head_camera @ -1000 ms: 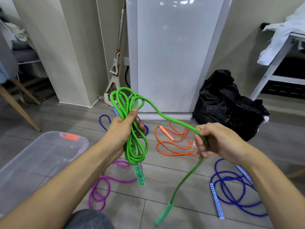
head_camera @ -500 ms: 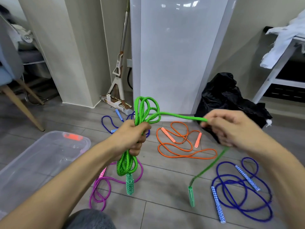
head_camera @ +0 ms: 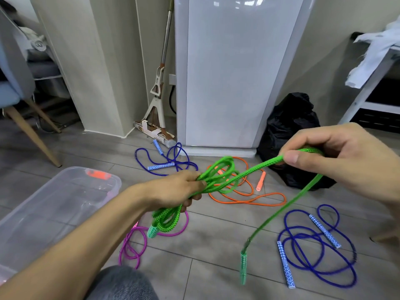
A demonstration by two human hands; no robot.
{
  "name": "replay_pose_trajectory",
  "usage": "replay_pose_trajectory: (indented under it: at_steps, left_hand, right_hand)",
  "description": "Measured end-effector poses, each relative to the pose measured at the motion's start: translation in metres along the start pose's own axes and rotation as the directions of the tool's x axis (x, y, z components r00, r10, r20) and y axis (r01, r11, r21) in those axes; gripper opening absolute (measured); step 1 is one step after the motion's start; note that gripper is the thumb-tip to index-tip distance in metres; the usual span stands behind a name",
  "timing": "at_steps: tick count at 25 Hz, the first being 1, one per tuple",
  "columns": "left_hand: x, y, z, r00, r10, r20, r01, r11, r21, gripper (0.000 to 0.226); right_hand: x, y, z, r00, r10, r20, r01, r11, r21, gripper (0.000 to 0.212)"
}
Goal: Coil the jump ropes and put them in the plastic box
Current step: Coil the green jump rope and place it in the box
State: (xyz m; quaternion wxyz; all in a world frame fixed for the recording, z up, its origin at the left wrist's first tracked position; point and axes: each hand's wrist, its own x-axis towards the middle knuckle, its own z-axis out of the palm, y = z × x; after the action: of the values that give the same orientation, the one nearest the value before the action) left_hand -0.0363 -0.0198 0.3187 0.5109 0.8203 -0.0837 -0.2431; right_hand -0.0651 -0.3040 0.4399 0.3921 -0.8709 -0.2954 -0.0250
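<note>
Green jump rope (head_camera: 242,176) — both hands

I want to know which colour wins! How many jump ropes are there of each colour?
Green jump rope: 1, held in both hands
Orange jump rope: 1
Pink jump rope: 1
Blue jump ropes: 2, one far, one near
Total: 5. Blue wins.

Even, soft indoor light fills the scene, with faint shadows on the floor (head_camera: 216,267). Ceiling lights glare at the top of the glossy white cabinet (head_camera: 233,72) far ahead. Wide-angle distortion bends the edges; the dangling green handle (head_camera: 243,268) is motion-blurred.
</note>
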Motion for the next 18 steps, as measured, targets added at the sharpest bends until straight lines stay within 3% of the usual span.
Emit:
replay_pose_trajectory:
  at_steps: [3, 6, 10, 14, 15, 16, 18]
  left_hand:
    - [-0.003, 0.002, 0.001, 0.986, 0.155, 0.053, -0.163, 0.894, 0.416, 0.02]
    - [-0.01, 0.01, 0.012, 0.965, 0.229, 0.125, -0.251, 0.682, 0.687, 0.031]
    - [-0.028, 0.031, 0.036, 0.892, 0.414, 0.18, -0.418, 0.605, 0.678, 0.027]
    - [-0.049, 0.055, 0.045, 0.809, 0.56, 0.179, -0.565, 0.658, 0.498, 0.027]
    - [-0.051, 0.058, 0.043, 0.804, 0.573, 0.159, -0.571, 0.669, 0.476, 0.025]
    - [-0.051, 0.059, 0.04, 0.798, 0.588, 0.131, -0.574, 0.676, 0.463, 0.023]
    - [-0.05, 0.058, 0.03, 0.792, 0.609, 0.04, -0.558, 0.696, 0.453, 0.02]
  right_hand:
    - [0.004, -0.018, 0.002, 0.985, -0.077, 0.153, 0.083, 0.996, -0.034, 0.024]
    - [0.026, -0.033, 0.01, 0.984, -0.134, 0.119, 0.143, 0.987, -0.067, 0.021]
    - [0.07, -0.005, 0.026, 0.986, -0.155, -0.063, 0.145, 0.98, -0.136, 0.014]
    - [0.067, 0.05, 0.067, 0.998, -0.058, -0.019, 0.059, 0.998, 0.038, 0.011]
    - [0.058, 0.061, 0.076, 1.0, -0.024, 0.003, 0.023, 0.995, 0.097, 0.017]
    - [0.051, 0.071, 0.084, 0.999, 0.039, 0.027, -0.043, 0.985, 0.168, 0.036]
    - [0.032, 0.091, 0.096, 0.984, 0.159, 0.079, -0.173, 0.958, 0.229, 0.107]
